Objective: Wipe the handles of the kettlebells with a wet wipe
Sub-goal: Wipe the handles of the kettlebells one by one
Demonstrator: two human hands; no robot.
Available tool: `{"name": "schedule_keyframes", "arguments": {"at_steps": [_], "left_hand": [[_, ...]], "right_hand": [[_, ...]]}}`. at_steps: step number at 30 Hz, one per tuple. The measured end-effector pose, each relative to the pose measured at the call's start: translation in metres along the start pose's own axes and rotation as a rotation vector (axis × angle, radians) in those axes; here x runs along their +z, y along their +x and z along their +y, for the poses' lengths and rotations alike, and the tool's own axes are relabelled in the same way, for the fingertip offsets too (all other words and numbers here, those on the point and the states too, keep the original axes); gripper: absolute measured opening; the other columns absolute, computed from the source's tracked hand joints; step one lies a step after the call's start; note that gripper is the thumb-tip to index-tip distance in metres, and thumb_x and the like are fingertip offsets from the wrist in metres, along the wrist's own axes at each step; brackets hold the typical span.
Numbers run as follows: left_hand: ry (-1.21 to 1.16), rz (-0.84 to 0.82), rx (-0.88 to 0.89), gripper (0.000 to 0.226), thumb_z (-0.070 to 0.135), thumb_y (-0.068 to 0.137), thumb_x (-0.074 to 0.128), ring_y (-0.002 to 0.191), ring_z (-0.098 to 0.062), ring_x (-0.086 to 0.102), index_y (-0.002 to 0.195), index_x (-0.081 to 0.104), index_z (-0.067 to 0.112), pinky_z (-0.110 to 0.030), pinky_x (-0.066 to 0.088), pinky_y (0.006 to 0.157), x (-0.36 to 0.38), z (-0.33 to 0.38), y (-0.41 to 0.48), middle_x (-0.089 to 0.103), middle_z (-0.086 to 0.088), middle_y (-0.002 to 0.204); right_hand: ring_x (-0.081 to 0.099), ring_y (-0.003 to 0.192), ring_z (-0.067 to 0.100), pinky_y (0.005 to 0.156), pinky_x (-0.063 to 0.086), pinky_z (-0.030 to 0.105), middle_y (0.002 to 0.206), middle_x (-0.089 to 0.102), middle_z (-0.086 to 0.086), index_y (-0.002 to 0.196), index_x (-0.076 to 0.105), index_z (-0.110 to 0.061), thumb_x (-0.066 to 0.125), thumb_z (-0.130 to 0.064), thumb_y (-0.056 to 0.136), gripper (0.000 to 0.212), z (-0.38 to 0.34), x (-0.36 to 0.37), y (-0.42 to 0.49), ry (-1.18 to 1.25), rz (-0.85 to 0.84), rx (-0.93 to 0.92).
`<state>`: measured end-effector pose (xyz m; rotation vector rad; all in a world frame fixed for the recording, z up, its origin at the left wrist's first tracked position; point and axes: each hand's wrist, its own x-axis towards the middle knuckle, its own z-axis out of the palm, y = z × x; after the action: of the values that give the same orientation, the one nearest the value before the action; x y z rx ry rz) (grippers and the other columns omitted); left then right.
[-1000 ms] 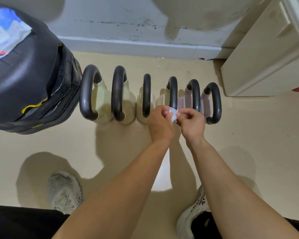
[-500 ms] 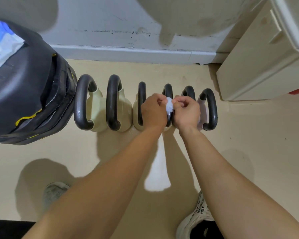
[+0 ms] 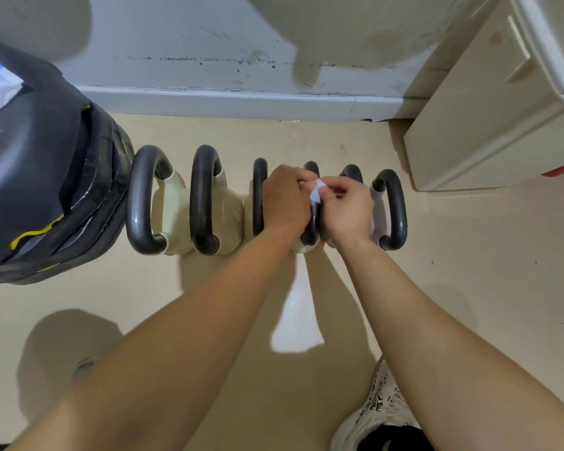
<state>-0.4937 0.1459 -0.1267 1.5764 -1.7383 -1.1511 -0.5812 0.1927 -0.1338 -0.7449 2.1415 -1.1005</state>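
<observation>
Nearest the camera, a white sneaker [image 3: 376, 415] with black speckles shows at the lower right on the beige floor [image 3: 469, 288], and two bare forearms reach forward from the bottom edge toward the middle of the scene.

Beyond them, the left hand [image 3: 284, 200] and the right hand [image 3: 347, 206] meet over a row of kettlebells [image 3: 209, 216] standing side by side on the floor. Both grips are closed: the fingers of each hand are curled and pinch a small white wet wipe [image 3: 316, 195], crumpled and bunched between the two hands, with a pale bluish fold hanging down. The wipe sits against the fourth handle [image 3: 310, 234] counted from the left; whether it wraps fully round that handle cannot be told, because the hands cover it.

Six handles show in the row. They are dark grey loops with a dull sheen and small bright glints, standing edge-on. The two leftmost are thicker and rise from cream bodies; the rightmost handle [image 3: 394, 209] rises from a pale lilac body. The third handle [image 3: 259, 193] stands just left of the left hand.

To the left, touching the first kettlebell, lies a large black bag [image 3: 46, 190] with yellow trim. To the right, farther back, stands a cream cabinet [image 3: 489, 125]. Farthest away runs a scuffed grey wall [image 3: 209, 43] with a pale baseboard.
</observation>
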Motion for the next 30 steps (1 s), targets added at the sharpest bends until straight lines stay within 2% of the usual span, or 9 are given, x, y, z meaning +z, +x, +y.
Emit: {"name": "schedule_keyframes", "arguments": {"at_steps": [6,9,13,17,20,21,25,27,30], "left_hand": [[0.152,-0.072,-0.059,0.006,0.015,0.085,0.069,0.077,-0.015,0.062,0.085,0.075,0.013,-0.012,0.041,0.057,0.005,0.007,0.071,0.069,0.001,0.087],[0.27,-0.149,-0.11,0.004,0.011,0.081,0.07,0.085,-0.023,0.068,0.082,0.074,0.011,-0.025,0.055,0.072,0.011,0.008,0.1,0.071,-0.005,0.09],[0.268,-0.182,-0.208,0.02,-0.002,0.081,0.061,0.092,-0.026,0.065,0.097,0.071,0.006,-0.033,0.057,0.085,0.021,0.003,0.113,0.068,-0.009,0.103],[0.348,-0.204,-0.253,0.019,0.006,0.08,0.062,0.083,-0.024,0.066,0.097,0.07,0.008,-0.031,0.052,0.069,0.024,0.002,0.112,0.07,-0.007,0.094],[0.081,-0.199,-0.392,0.013,0.017,0.081,0.056,0.082,-0.03,0.069,0.081,0.065,0.008,-0.037,0.058,0.076,0.02,0.004,0.105,0.069,-0.009,0.079],[-0.073,-0.193,-0.46,0.024,0.029,0.086,0.052,0.079,-0.031,0.067,0.081,0.062,0.007,-0.039,0.055,0.079,0.017,0.004,0.1,0.067,-0.009,0.077],[-0.531,-0.199,-0.759,0.059,0.056,0.1,0.03,0.068,-0.024,0.045,0.088,0.057,0.004,-0.03,0.039,0.066,0.007,0.008,0.085,0.047,-0.006,0.068],[-0.616,-0.181,-0.786,0.068,0.059,0.099,0.03,0.063,-0.025,0.051,0.097,0.061,-0.001,-0.03,0.042,0.063,0.003,0.019,0.078,0.053,-0.008,0.07],[-0.702,-0.143,-0.695,0.072,0.054,0.102,0.03,0.081,-0.025,0.063,0.116,0.062,-0.008,-0.038,0.05,0.087,-0.001,0.031,0.071,0.065,-0.014,0.089]], "right_hand": [[0.068,0.088,0.015,0.073,0.05,0.018,0.092,0.075,0.003,0.091,0.079,-0.012,0.068,-0.01,0.091,0.011,-0.027,0.008,0.065,-0.2,-0.105,-0.064],[0.07,0.09,0.023,0.078,0.057,0.026,0.095,0.075,0.01,0.092,0.079,-0.007,0.074,-0.009,0.084,0.009,-0.033,0.014,0.088,-0.293,-0.169,-0.046],[0.072,0.093,0.03,0.086,0.061,0.04,0.096,0.073,0.011,0.085,0.074,-0.01,0.074,-0.002,0.078,0.011,-0.031,0.021,0.1,-0.315,-0.221,-0.01],[0.07,0.092,0.028,0.089,0.059,0.039,0.091,0.076,0.01,0.089,0.08,-0.007,0.058,0.0,0.084,0.023,-0.038,0.014,0.096,-0.518,-0.357,-0.121],[0.068,0.095,0.045,0.089,0.059,0.05,0.096,0.075,0.026,0.091,0.078,0.003,0.056,-0.008,0.078,0.028,-0.037,0.009,0.092,-0.326,-0.436,0.005],[0.066,0.092,0.047,0.088,0.057,0.052,0.094,0.073,0.028,0.089,0.073,0.006,0.054,-0.012,0.078,0.028,-0.035,0.009,0.09,-0.175,-0.442,0.116],[0.06,0.092,0.03,0.109,0.044,0.045,0.097,0.076,0.014,0.096,0.062,-0.012,0.043,-0.045,0.088,0.039,-0.026,0.014,0.086,0.141,-0.467,0.387],[0.066,0.099,0.032,0.111,0.043,0.05,0.099,0.078,0.014,0.095,0.064,-0.013,0.039,-0.058,0.086,0.052,-0.03,0.013,0.085,0.141,-0.463,0.397],[0.063,0.09,0.026,0.11,0.045,0.045,0.086,0.071,0.01,0.091,0.065,-0.012,0.037,-0.057,0.095,0.053,-0.035,0.006,0.081,0.241,-0.427,0.358]]}}
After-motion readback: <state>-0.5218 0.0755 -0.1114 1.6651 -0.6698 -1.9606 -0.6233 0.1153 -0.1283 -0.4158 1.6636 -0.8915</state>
